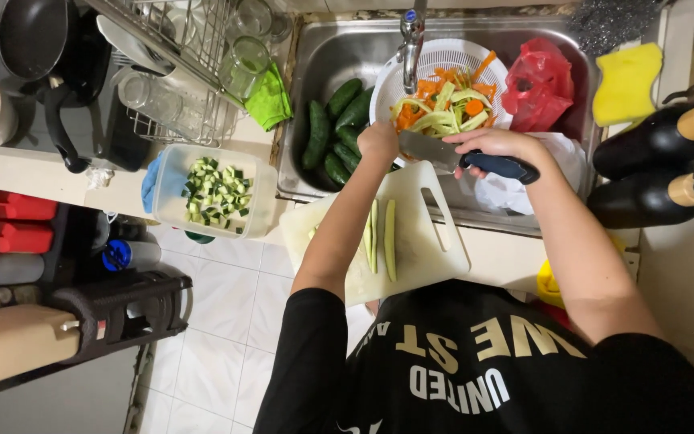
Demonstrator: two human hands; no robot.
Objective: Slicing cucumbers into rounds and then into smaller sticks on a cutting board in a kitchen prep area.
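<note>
Overhead view of a sink-side surface. The right hand (491, 149) is clamped on the dark handle of a knife (435, 151), whose blade runs leftward, long axis roughly across the view, tip toward the left hand (377, 141). The left hand reaches over the sink edge toward the white colander (427, 60) of peelings; whether its fingers are closed cannot be told (they are hidden). Cucumber strips (381, 237) lie on the white cutting board (443, 249), just nearer the body than both hands, long axes pointing away from the person.

Dark-blue-handled knife (475, 161), green cucumbers (335, 128), white cutting board (419, 241)
</note>
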